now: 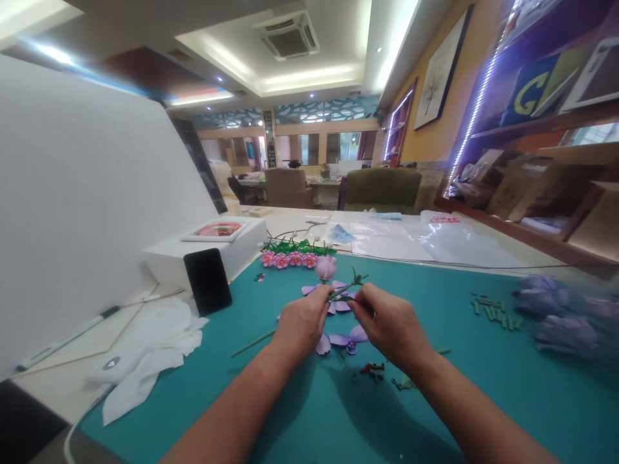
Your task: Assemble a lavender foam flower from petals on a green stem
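Observation:
My left hand (pixel 304 319) is closed around a thin green stem (pixel 254 343) that slants across the mat, its leafy tip (pixel 358 279) coming out past the fingers. Just right of it, my right hand (pixel 387 319) pinches a small green leaf (pixel 344 298) beside that stem. Above the left fingers shows a pale pink flower bud (pixel 325 267); whether it is joined to the held stem, I cannot tell. Purple petals (pixel 339 339) lie beneath and between the hands, partly hidden. Small red and dark pieces (pixel 373 370) are scattered nearer to me.
Pink flowers (pixel 294 260) stand in a row at the back of the green mat (pixel 217 386). At the right are short green tubes (pixel 498 312) and blurred purple flowers (pixel 565 316). A black phone (pixel 207 282) leans against a white box (pixel 167 261); tissues (pixel 159 348) lie left.

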Tool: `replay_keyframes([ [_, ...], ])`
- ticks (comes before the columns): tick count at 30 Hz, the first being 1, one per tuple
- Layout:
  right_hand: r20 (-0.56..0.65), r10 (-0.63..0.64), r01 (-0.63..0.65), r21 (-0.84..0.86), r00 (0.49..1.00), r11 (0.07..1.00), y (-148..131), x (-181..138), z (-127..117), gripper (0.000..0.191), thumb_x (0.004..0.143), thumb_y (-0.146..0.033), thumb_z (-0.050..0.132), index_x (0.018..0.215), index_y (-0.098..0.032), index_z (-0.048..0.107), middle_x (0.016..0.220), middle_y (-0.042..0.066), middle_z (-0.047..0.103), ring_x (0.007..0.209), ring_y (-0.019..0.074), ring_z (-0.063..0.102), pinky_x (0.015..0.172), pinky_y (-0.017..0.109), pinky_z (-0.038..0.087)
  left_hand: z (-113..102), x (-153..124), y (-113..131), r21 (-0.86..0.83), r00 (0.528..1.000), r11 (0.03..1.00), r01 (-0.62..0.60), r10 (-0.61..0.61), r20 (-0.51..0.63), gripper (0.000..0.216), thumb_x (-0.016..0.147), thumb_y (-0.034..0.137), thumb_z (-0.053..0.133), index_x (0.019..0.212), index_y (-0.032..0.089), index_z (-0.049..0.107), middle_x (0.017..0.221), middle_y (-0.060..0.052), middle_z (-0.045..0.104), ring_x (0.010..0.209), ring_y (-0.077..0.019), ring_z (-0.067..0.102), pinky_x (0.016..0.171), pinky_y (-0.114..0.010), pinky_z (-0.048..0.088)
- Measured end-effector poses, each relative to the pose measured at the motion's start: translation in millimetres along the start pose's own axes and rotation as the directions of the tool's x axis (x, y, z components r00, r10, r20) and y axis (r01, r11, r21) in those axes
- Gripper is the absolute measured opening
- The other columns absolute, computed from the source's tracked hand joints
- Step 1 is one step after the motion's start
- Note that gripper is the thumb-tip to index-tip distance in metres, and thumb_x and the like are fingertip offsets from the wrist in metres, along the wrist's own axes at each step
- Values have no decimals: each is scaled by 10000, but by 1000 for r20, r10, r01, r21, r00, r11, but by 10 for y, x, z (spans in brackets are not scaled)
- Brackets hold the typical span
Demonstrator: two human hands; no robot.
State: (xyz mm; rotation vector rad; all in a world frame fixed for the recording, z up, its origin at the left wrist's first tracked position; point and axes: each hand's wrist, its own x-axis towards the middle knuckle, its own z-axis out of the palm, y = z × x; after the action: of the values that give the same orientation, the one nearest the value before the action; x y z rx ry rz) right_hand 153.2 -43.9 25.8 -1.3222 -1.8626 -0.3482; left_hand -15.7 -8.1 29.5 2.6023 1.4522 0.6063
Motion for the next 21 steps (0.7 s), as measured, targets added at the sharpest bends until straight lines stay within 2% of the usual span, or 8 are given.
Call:
replay_keyframes([
  [21, -40, -15, 15, -2, 999, 1000, 3, 2, -4, 223, 876, -254, 458, 659, -222, 418, 548, -23, 507, 475, 120, 452, 505, 221, 296, 43, 2, 10, 8, 997, 999, -44, 44, -57, 329, 959, 232, 334, 1239, 250, 506, 1055, -44, 692, 922, -193, 663, 767, -265, 483],
])
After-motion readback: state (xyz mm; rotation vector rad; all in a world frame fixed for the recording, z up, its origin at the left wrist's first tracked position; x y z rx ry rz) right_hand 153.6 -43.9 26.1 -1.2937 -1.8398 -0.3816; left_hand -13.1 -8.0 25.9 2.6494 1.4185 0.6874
